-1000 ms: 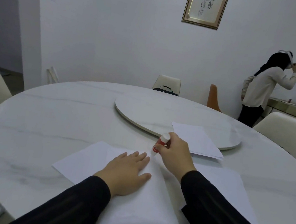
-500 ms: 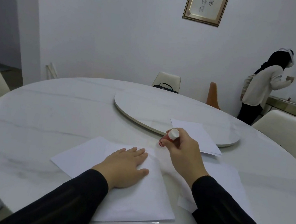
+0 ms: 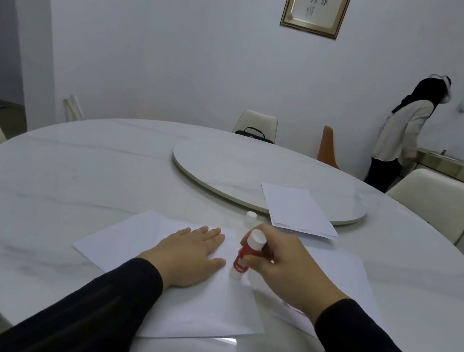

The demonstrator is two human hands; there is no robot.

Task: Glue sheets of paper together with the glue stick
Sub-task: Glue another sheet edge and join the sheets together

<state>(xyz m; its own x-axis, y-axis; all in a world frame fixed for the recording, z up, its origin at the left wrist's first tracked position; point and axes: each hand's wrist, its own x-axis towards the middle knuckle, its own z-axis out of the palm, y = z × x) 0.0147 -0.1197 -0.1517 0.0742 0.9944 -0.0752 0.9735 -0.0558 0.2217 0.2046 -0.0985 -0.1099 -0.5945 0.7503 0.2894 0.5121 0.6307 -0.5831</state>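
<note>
Glue stick (image 3: 244, 255): red barrel with white ends, held nearly upright and slightly tilted, lower end touching the top sheet (image 3: 208, 299); white lettering on the barrel, too blurred to read. Right hand (image 3: 286, 268): grip closed around the barrel. Left hand (image 3: 189, 256): flat, fingers spread, palm pressing the same sheet, holding nothing. Top sheet: white, overlapping a second sheet (image 3: 116, 240) to its left; a further sheet (image 3: 342, 267) under the right hand. White cap (image 3: 250, 218): upright on the tabletop (image 3: 83, 174), just beyond the sheets. Spare paper stack (image 3: 297, 209): partly on the turntable (image 3: 240, 174). Framed calligraphy (image 3: 316, 5) on the wall, unreadable
</note>
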